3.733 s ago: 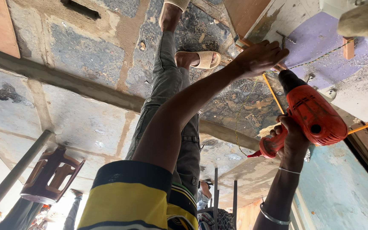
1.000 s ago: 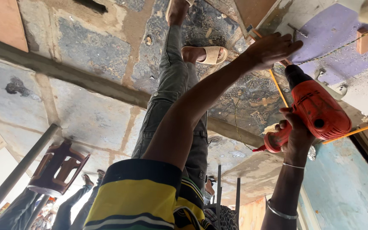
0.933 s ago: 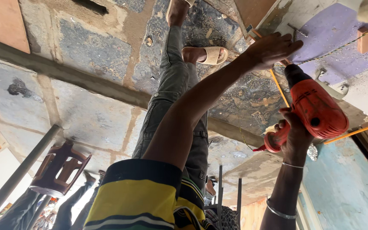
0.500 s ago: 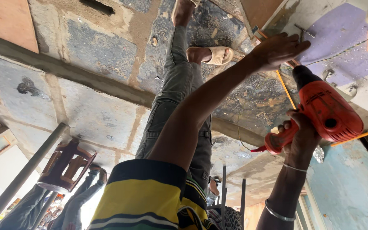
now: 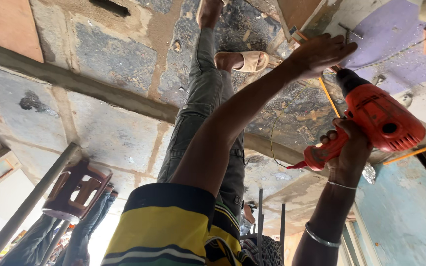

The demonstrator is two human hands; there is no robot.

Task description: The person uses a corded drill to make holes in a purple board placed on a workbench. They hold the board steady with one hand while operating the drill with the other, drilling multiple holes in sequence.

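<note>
Against purple board: our left hand flat, fingers spread; right hand grips red drill.

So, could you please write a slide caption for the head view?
Right hand grips an orange drill; left hand rests flat on the purple board beside it.
</note>
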